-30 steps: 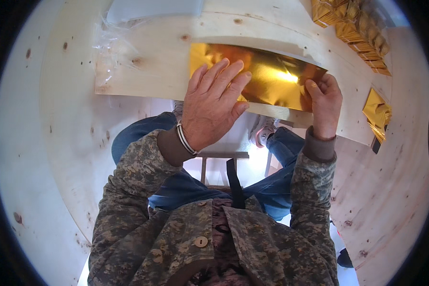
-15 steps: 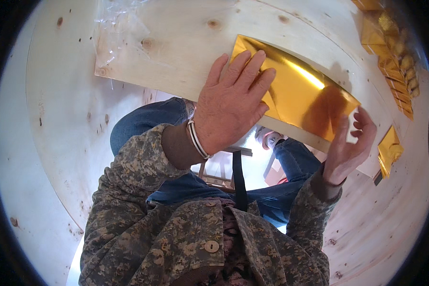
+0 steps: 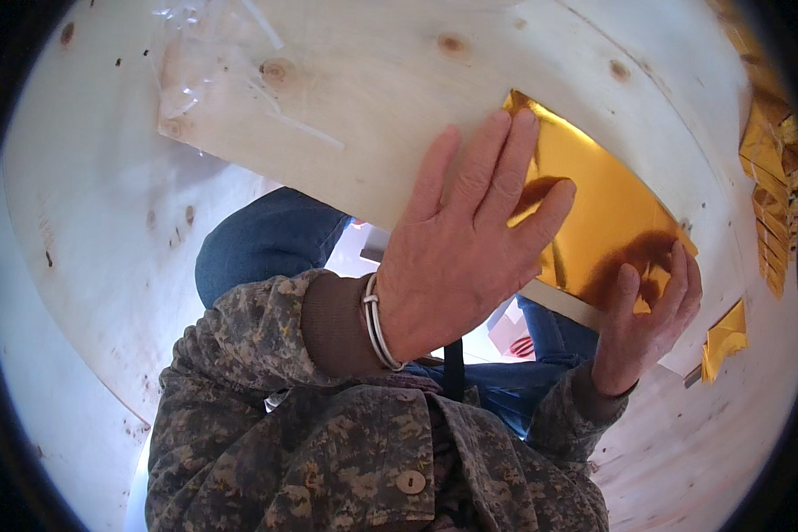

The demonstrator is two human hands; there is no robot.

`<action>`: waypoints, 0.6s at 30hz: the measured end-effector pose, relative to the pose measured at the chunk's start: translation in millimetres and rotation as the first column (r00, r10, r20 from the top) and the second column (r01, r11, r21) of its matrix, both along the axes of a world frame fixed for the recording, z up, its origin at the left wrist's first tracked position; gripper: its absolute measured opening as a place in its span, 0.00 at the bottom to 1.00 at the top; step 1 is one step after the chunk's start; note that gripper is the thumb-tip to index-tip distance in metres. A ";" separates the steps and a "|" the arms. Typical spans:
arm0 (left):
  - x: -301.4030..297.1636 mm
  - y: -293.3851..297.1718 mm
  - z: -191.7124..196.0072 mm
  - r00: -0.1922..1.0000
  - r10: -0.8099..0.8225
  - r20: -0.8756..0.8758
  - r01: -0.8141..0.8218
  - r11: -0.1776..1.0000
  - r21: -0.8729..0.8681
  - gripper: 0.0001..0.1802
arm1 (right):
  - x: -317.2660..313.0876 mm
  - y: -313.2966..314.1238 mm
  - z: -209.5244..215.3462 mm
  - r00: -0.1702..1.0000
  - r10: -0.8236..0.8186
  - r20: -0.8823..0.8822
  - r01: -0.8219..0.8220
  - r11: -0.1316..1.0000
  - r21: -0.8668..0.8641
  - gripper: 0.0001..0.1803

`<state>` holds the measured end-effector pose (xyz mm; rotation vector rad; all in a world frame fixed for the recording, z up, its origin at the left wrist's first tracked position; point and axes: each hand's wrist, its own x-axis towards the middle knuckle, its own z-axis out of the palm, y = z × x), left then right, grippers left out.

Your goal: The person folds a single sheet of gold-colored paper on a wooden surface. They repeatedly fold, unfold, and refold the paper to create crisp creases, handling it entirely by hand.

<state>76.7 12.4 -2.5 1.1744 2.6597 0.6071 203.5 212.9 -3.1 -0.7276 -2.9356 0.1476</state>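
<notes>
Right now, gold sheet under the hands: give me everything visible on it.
The gold sheet is a thin, shiny, mirror-like foil or paper, roughly square, lying flat and turned cornerwise on a pale wooden board. The left hand lies spread, palm down, over its near left part; the right hand touches its lower right corner. It reflects hand shadows. No folds are visible.

- gold sheet (image 3: 594,213): glossy, mirror-like foil, smooth, reflecting the fingers
- board (image 3: 372,115): pale bare wood, matt, with knots and visible grain
- clear film (image 3: 195,53): thin transparent plastic, crinkled and shiny
- jacket sleeve (image 3: 239,328): matt woven camouflage cloth, ribbed knit cuff
- bracelet (image 3: 377,324): shiny metal
</notes>
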 end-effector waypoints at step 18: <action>-18.4 3.7 18.1 0.990 -0.046 0.132 0.071 0.979 -0.193 0.48 | -5.8 -6.1 10.8 0.998 -0.027 0.057 0.029 0.999 -0.036 0.38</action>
